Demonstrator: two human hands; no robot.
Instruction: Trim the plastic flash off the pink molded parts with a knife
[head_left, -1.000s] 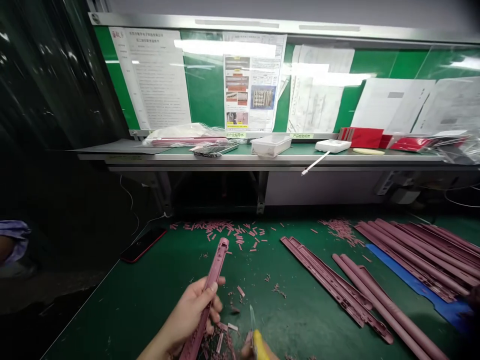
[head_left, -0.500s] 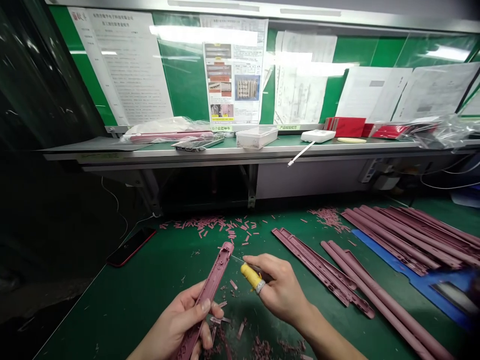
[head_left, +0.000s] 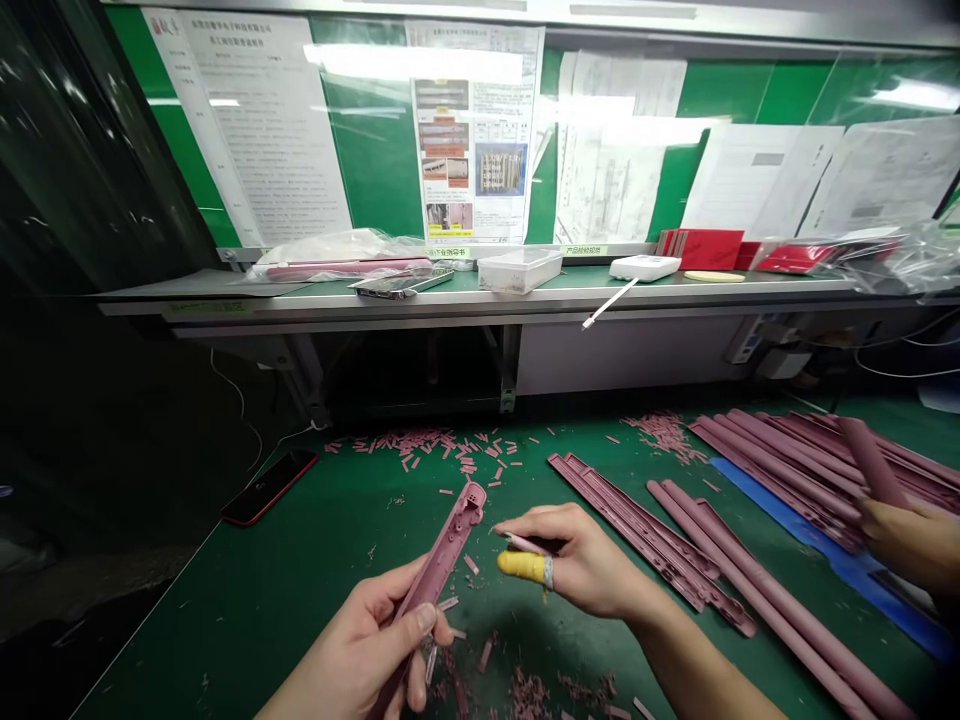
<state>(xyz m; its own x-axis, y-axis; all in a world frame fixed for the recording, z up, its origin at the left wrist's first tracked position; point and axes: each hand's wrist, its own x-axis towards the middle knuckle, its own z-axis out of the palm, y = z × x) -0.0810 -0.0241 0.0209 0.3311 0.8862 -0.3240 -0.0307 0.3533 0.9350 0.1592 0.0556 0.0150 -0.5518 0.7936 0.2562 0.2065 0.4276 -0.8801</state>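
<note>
My left hand [head_left: 379, 630] is closed around a long pink plastic housing [head_left: 448, 545], its hollow inner face turned up and its far end tilted away from me. Thin offcut slivers stick out by my left fingers. My right hand [head_left: 596, 565], with yellow finger cots [head_left: 523, 566] on one finger, grips a small knife [head_left: 553, 545]; its handle is mostly hidden in the palm. The knife is just right of the housing's far end, apart from it. Below, pink shavings [head_left: 529, 690] lie scattered over the green mat.
Pink housings [head_left: 637, 530] lie to the right, with more on a blue tray [head_left: 780, 520]. Another person's hand [head_left: 911, 540] holds a pink housing there. Trimmed bits [head_left: 420, 440] are strewn behind, and a phone [head_left: 270, 487] lies left. A shelf [head_left: 420, 312] spans the back.
My right hand has drawn back slightly right from the housing's end with the knife. The housing has shifted a little right. Another person's hand has come in at the right, holding a pink housing.
</note>
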